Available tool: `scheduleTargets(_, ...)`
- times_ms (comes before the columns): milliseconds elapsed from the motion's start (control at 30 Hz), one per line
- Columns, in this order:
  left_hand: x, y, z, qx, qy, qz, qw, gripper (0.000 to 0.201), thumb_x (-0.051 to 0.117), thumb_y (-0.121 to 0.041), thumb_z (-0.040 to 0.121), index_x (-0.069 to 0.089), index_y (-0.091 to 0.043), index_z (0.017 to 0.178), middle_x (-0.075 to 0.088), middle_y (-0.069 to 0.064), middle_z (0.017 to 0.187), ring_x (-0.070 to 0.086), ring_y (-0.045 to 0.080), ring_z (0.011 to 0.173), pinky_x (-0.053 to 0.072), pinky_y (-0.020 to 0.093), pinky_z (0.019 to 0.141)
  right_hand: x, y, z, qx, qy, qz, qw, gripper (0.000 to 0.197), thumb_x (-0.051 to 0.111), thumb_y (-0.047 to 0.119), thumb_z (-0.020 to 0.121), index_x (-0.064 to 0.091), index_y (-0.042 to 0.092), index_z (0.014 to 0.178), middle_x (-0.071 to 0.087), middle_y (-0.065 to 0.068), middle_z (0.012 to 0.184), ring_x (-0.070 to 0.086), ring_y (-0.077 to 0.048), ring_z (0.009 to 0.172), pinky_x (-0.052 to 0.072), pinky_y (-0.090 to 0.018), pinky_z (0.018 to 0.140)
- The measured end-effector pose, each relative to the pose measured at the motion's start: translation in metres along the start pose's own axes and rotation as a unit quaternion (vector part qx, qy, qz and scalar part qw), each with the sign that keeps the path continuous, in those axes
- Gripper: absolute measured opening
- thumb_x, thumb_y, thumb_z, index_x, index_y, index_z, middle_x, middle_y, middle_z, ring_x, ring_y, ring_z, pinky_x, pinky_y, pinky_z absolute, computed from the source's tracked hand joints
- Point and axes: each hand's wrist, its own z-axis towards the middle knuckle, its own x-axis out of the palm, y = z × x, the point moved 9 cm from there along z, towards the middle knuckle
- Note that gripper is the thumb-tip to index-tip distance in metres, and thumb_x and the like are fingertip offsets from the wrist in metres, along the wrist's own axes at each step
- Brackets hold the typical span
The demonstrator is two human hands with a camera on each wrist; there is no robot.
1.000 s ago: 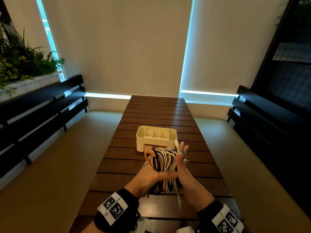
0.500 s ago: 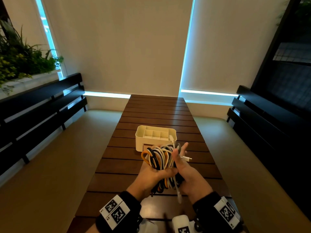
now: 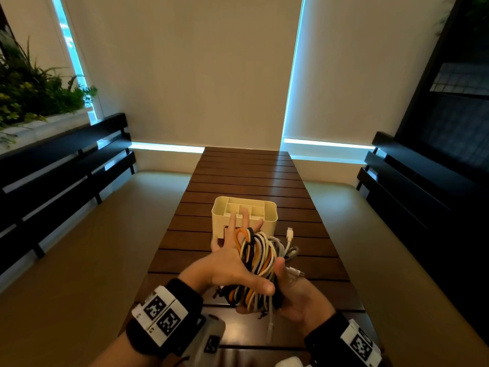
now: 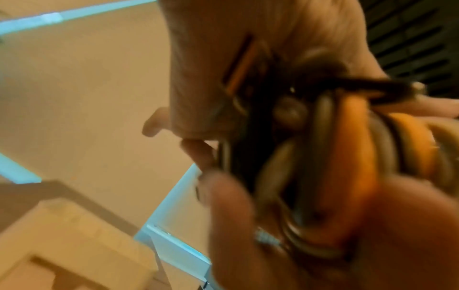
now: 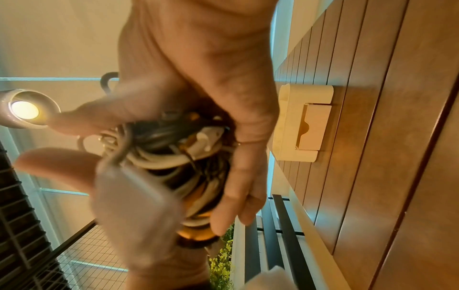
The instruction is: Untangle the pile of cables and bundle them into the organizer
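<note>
A tangled bundle of orange, black, white and grey cables (image 3: 260, 256) is held above the near end of the slatted wooden table (image 3: 246, 170). My right hand (image 3: 299, 298) cups it from below and grips it, thumb up against its right side. My left hand (image 3: 225, 263) lies against the bundle's left side with fingers spread straight and the thumb stretched across the front. A white plug (image 3: 290, 231) sticks up at the right, and one white end (image 3: 270, 324) dangles. The cream organizer (image 3: 244, 215) with open compartments stands just beyond the hands. The wrist views show the cables (image 5: 174, 157) blurred.
Dark slatted benches (image 3: 60, 168) line both sides of the table, another (image 3: 423, 186) on the right. A planter with green plants (image 3: 29, 94) is at the far left. Table boards extend behind the organizer (image 5: 303, 121) to the wall.
My left hand has let go its curled hold and spread its fingers upward. The bundle has shifted right into my right hand, which has turned palm up beneath it.
</note>
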Motion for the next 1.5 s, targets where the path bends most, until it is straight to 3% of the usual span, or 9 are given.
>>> scheduleTargets(100, 0.003, -0.013, -0.006, -0.016, 0.072, 0.011, 0.997, 0.143, 0.059, -0.091, 0.03, 0.005, -0.034, 0.15, -0.024, -0.006, 0.154, -0.032, 0.015, 0.138, -0.037, 0.047, 0.1, -0.007, -0.003, 0.003, 0.011, -0.019, -0.014, 1.0, 0.109, 0.086, 0.059, 0.035, 0.047, 0.01, 0.125, 0.071, -0.011, 0.102, 0.069, -0.029, 0.086, 0.059, -0.04, 0.063)
scheduleTargets(200, 0.005, -0.029, -0.016, -0.009, 0.107, -0.085, 0.991, 0.067, 0.08, -0.027, 0.072, 0.053, -0.003, 0.128, 0.054, 0.005, 0.124, 0.048, -0.005, 0.108, 0.018, -0.005, 0.095, -0.004, 0.0, 0.005, 0.003, 0.015, -0.017, 1.0, 0.105, 0.086, 0.059, 0.036, 0.051, 0.009, 0.121, 0.072, -0.01, 0.099, 0.07, -0.025, 0.085, 0.058, -0.035, 0.061)
scheduleTargets(267, 0.001, -0.033, -0.015, 0.005, 0.089, -0.144, 0.986, 0.05, 0.082, -0.017, 0.069, 0.062, 0.005, 0.11, 0.066, 0.015, 0.105, 0.061, 0.003, 0.093, 0.042, 0.007, 0.091, -0.005, 0.0, 0.007, 0.007, 0.014, -0.026, 1.0, 0.101, 0.086, 0.06, 0.034, 0.058, 0.011, 0.117, 0.072, -0.01, 0.098, 0.07, -0.024, 0.084, 0.058, -0.035, 0.06)
scheduleTargets(400, -0.004, -0.028, -0.011, 0.044, 0.017, -0.227, 0.973, 0.058, 0.081, -0.029, 0.059, 0.065, -0.001, 0.108, 0.068, 0.016, 0.109, 0.065, 0.026, 0.105, 0.049, 0.046, 0.096, -0.012, 0.002, 0.013, 0.025, -0.028, -0.03, 0.999, 0.107, 0.091, 0.053, 0.017, 0.062, 0.007, 0.11, 0.072, -0.014, 0.085, 0.07, -0.027, 0.071, 0.058, -0.037, 0.053)
scheduleTargets(733, 0.003, -0.016, -0.019, 0.073, -0.123, -0.408, 0.902, 0.061, 0.081, -0.018, 0.058, 0.06, -0.005, 0.114, 0.065, 0.02, 0.116, 0.064, 0.026, 0.108, 0.052, 0.032, 0.089, -0.007, 0.011, 0.013, 0.064, -0.016, 0.01, 0.998, 0.078, 0.095, 0.03, 0.007, 0.076, 0.006, 0.078, 0.073, -0.017, 0.081, 0.071, -0.029, 0.072, 0.058, -0.033, 0.057)
scheduleTargets(1233, 0.002, -0.021, -0.023, 0.121, -0.172, -0.398, 0.893, 0.049, 0.08, -0.014, 0.058, 0.067, -0.01, 0.105, 0.073, -0.001, 0.101, 0.068, 0.018, 0.097, 0.054, 0.026, 0.081, -0.021, 0.014, 0.014, 0.014, -0.023, -0.071, 0.997, 0.078, 0.094, 0.042, 0.009, 0.077, 0.012, 0.079, 0.073, -0.005, 0.074, 0.071, -0.014, 0.072, 0.057, -0.025, 0.059)
scheduleTargets(1367, 0.01, -0.005, -0.024, 0.077, -0.243, -0.496, 0.83, 0.048, 0.081, -0.02, 0.048, 0.067, -0.01, 0.093, 0.074, 0.005, 0.088, 0.071, 0.022, 0.087, 0.056, 0.03, 0.072, -0.035, 0.023, 0.02, -0.033, -0.13, -0.122, 0.983, 0.165, 0.09, 0.052, 0.004, 0.016, 0.024, 0.149, 0.044, -0.019, 0.14, 0.051, -0.032, 0.123, 0.054, -0.04, 0.085)
scheduleTargets(1433, 0.017, 0.003, -0.021, 0.06, -0.264, -0.537, 0.799, 0.045, 0.081, -0.015, 0.049, 0.067, -0.007, 0.091, 0.074, 0.009, 0.084, 0.07, 0.026, 0.083, 0.057, 0.034, 0.069, -0.042, 0.036, 0.024, -0.074, -0.177, -0.207, 0.959, 0.172, 0.08, 0.069, 0.0, -0.016, 0.044, 0.142, -0.018, -0.001, 0.156, -0.001, -0.03, 0.144, 0.024, -0.055, 0.112)
scheduleTargets(1500, 0.023, 0.011, -0.018, 0.033, -0.272, -0.564, 0.779, 0.036, 0.078, 0.0, 0.057, 0.065, -0.003, 0.091, 0.073, 0.013, 0.083, 0.07, 0.03, 0.08, 0.058, 0.037, 0.067, -0.046, 0.047, 0.025, -0.102, -0.21, -0.24, 0.942, 0.173, 0.073, 0.074, -0.002, -0.024, 0.045, 0.138, -0.023, 0.001, 0.154, -0.01, -0.027, 0.144, 0.012, -0.056, 0.115)
